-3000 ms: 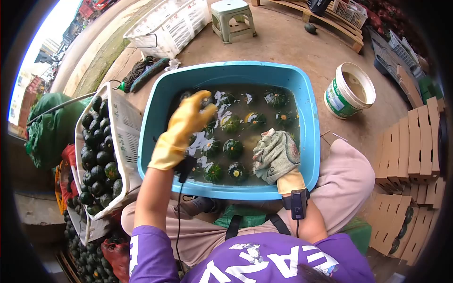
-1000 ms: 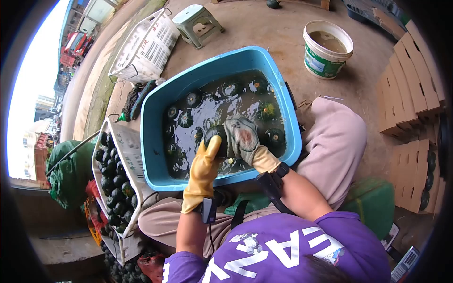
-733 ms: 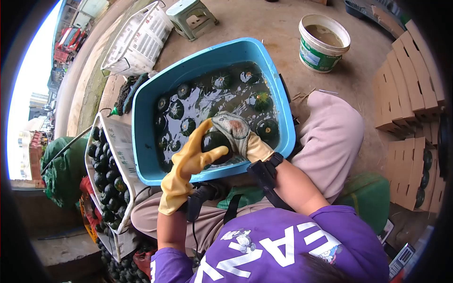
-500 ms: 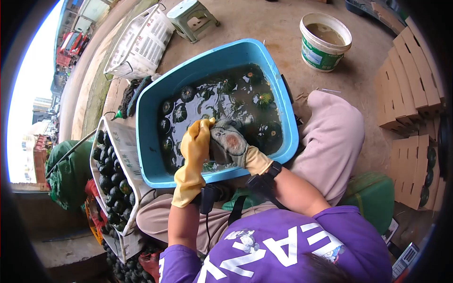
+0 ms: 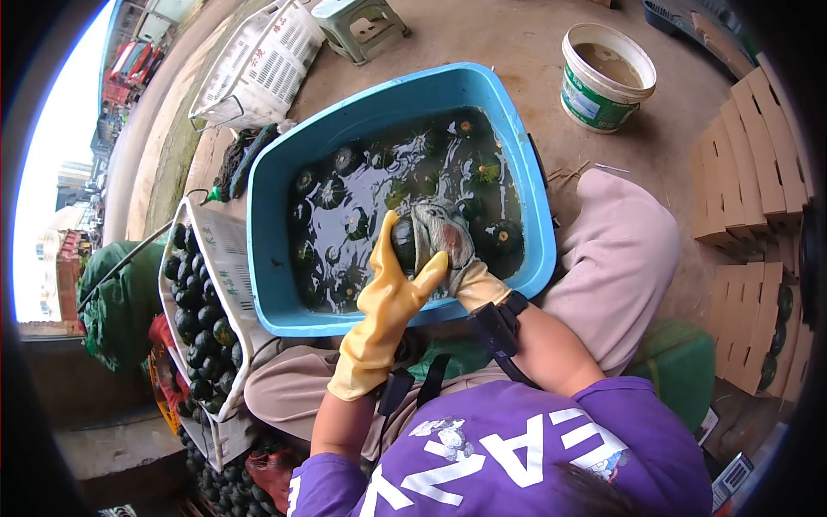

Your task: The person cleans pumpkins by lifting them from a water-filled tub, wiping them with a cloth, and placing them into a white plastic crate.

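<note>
My left hand [image 5: 389, 289], in a yellow rubber glove, cups a small dark green pumpkin [image 5: 403, 243] from below and the left. Its thumb reaches across toward the grey cloth [image 5: 450, 231] that covers my right hand [image 5: 441, 246]. Through that cloth, my right hand presses on the pumpkin's right side. A yellow glove cuff shows at the right wrist. Both hands are over the near part of a blue tub [image 5: 284, 327] of murky water. Several more pumpkins [image 5: 329, 194] float in it.
On the left, a white crate [image 5: 226, 284] holds many dark green pumpkins. Behind the tub stand another white crate [image 5: 258, 65], a plastic stool [image 5: 366, 26] and a bucket [image 5: 603, 82] of brownish water. Cardboard boxes [image 5: 749, 155] are stacked at right.
The pumpkin now shows between my hands. My left hand has turned, its fingers and thumb spread around the pumpkin, while my cloth-covered right hand has shifted slightly right and up.
</note>
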Demonstrator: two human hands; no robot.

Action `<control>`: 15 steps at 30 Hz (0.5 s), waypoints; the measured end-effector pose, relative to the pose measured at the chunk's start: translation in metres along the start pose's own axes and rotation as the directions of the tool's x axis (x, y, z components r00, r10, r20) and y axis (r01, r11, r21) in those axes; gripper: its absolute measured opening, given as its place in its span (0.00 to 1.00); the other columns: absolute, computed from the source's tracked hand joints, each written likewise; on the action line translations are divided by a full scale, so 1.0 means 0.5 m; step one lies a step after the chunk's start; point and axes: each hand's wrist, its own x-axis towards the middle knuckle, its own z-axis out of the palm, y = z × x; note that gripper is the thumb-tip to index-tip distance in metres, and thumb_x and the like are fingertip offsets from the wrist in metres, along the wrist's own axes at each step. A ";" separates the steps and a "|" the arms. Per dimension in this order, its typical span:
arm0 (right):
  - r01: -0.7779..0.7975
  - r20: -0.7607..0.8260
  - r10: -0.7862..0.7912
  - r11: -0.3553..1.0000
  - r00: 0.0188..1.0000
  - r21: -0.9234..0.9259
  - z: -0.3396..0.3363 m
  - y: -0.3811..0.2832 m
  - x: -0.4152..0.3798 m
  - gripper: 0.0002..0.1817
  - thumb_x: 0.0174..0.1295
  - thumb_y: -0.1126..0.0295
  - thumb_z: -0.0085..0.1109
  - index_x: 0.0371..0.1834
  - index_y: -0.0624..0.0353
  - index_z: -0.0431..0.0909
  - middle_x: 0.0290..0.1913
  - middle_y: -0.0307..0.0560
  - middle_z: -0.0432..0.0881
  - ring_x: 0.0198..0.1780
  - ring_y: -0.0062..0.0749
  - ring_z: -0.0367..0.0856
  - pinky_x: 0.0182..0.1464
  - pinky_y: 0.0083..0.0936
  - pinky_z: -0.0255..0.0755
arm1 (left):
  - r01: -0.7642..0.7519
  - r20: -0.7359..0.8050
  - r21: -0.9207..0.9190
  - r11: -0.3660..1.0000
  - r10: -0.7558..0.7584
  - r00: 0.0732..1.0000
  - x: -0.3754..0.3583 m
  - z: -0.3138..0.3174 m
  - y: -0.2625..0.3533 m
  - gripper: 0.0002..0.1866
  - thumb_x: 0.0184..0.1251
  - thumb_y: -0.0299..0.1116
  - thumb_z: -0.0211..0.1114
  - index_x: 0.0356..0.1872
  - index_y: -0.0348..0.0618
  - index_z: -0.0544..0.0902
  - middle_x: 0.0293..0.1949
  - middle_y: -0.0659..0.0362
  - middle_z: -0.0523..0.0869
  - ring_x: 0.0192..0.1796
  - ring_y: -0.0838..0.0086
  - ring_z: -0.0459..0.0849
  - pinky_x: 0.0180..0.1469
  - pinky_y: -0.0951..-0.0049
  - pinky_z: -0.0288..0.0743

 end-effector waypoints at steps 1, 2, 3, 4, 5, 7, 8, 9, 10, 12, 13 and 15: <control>0.372 0.117 -0.379 0.721 0.918 -0.585 -0.010 0.007 0.014 0.10 0.70 0.64 0.58 0.44 0.58 0.82 0.42 0.56 0.86 0.43 0.52 0.84 0.48 0.45 0.79 | -0.034 0.009 0.038 0.999 0.034 0.999 0.000 -0.019 0.013 0.50 0.61 0.50 0.80 0.79 0.43 0.64 0.68 0.45 0.77 0.70 0.58 0.77 0.71 0.64 0.72; 0.277 0.104 -0.269 0.761 0.957 -0.586 -0.007 -0.007 0.019 0.10 0.66 0.63 0.60 0.39 0.57 0.82 0.41 0.57 0.85 0.42 0.57 0.84 0.48 0.47 0.78 | -0.022 0.129 -0.187 0.982 0.047 0.991 0.019 -0.037 -0.010 0.49 0.61 0.49 0.79 0.78 0.42 0.64 0.66 0.47 0.78 0.67 0.61 0.79 0.69 0.66 0.72; 0.297 0.220 -0.201 0.706 0.955 -0.643 -0.022 -0.028 0.008 0.13 0.62 0.60 0.64 0.40 0.58 0.82 0.41 0.57 0.85 0.43 0.57 0.84 0.49 0.46 0.78 | 0.018 0.233 -0.403 0.915 0.083 0.969 0.033 -0.051 -0.033 0.48 0.61 0.48 0.79 0.78 0.42 0.65 0.65 0.49 0.80 0.65 0.63 0.81 0.68 0.67 0.73; 0.314 0.264 -0.179 0.666 0.948 -0.677 -0.024 -0.032 0.013 0.14 0.62 0.60 0.65 0.42 0.58 0.83 0.42 0.57 0.85 0.43 0.57 0.84 0.49 0.45 0.78 | 0.075 0.282 -0.540 0.838 0.096 0.955 0.031 -0.070 -0.004 0.46 0.62 0.45 0.79 0.77 0.40 0.66 0.62 0.52 0.81 0.61 0.68 0.82 0.65 0.69 0.75; 0.332 0.305 -0.155 0.627 0.940 -0.705 -0.023 -0.034 0.018 0.15 0.61 0.59 0.66 0.43 0.58 0.84 0.42 0.56 0.86 0.43 0.56 0.84 0.50 0.45 0.79 | 0.139 0.292 -0.648 0.749 0.076 0.953 0.033 -0.072 -0.021 0.44 0.59 0.40 0.80 0.76 0.44 0.68 0.64 0.50 0.80 0.60 0.66 0.83 0.64 0.69 0.76; 0.354 0.265 -0.235 0.616 0.935 -0.704 -0.018 -0.038 0.013 0.15 0.61 0.59 0.67 0.44 0.58 0.84 0.42 0.56 0.86 0.44 0.56 0.84 0.50 0.44 0.79 | -0.016 0.249 -0.533 0.846 0.175 0.953 0.049 -0.064 -0.111 0.44 0.55 0.36 0.80 0.76 0.50 0.69 0.65 0.47 0.79 0.60 0.62 0.84 0.63 0.68 0.77; 0.369 0.219 -0.310 0.602 0.925 -0.708 -0.015 -0.039 0.008 0.16 0.61 0.59 0.68 0.46 0.58 0.84 0.43 0.55 0.86 0.45 0.55 0.84 0.50 0.43 0.79 | -0.020 0.238 -0.531 0.847 0.172 0.956 0.057 -0.061 -0.128 0.44 0.55 0.36 0.80 0.76 0.50 0.69 0.65 0.47 0.79 0.60 0.62 0.84 0.63 0.68 0.77; 0.383 0.233 -0.314 0.604 0.921 -0.699 -0.006 0.025 -0.006 0.16 0.61 0.59 0.68 0.46 0.58 0.84 0.43 0.55 0.86 0.45 0.55 0.84 0.50 0.43 0.79 | -0.084 0.254 -0.404 0.911 0.201 0.946 0.066 -0.057 -0.143 0.46 0.54 0.37 0.80 0.76 0.52 0.69 0.66 0.45 0.78 0.60 0.59 0.84 0.63 0.67 0.77; 0.204 0.128 -0.184 0.964 0.975 -0.171 0.012 0.140 -0.025 0.17 0.58 0.58 0.69 0.45 0.57 0.85 0.43 0.56 0.85 0.46 0.55 0.84 0.51 0.42 0.79 | -0.149 0.268 -0.265 0.953 0.221 0.938 0.070 -0.058 -0.148 0.47 0.52 0.38 0.80 0.76 0.54 0.68 0.67 0.43 0.77 0.60 0.57 0.84 0.63 0.66 0.78; -0.009 0.193 -0.008 0.996 0.981 0.088 0.007 0.166 -0.058 0.18 0.58 0.58 0.70 0.46 0.57 0.84 0.43 0.54 0.85 0.48 0.53 0.84 0.53 0.41 0.79 | 0.039 0.148 0.179 0.983 -0.066 0.987 0.031 -0.051 -0.059 0.46 0.56 0.47 0.78 0.77 0.57 0.66 0.62 0.50 0.83 0.53 0.65 0.89 0.54 0.67 0.82; 0.110 0.256 -0.044 0.962 0.966 -0.249 -0.022 0.114 -0.047 0.17 0.59 0.59 0.70 0.48 0.57 0.83 0.43 0.51 0.86 0.48 0.51 0.84 0.54 0.40 0.79 | 0.142 0.281 0.190 0.971 -0.192 0.940 0.039 -0.056 -0.053 0.50 0.52 0.51 0.81 0.77 0.56 0.66 0.66 0.50 0.81 0.55 0.62 0.89 0.55 0.65 0.82; 0.323 0.436 -0.101 0.821 0.894 -0.471 -0.024 0.018 -0.033 0.16 0.61 0.61 0.68 0.48 0.57 0.83 0.43 0.50 0.86 0.49 0.49 0.84 0.55 0.39 0.79 | 0.010 0.315 0.169 0.985 -0.063 0.947 0.027 -0.064 -0.079 0.54 0.52 0.54 0.80 0.79 0.49 0.64 0.70 0.46 0.78 0.71 0.56 0.79 0.70 0.62 0.72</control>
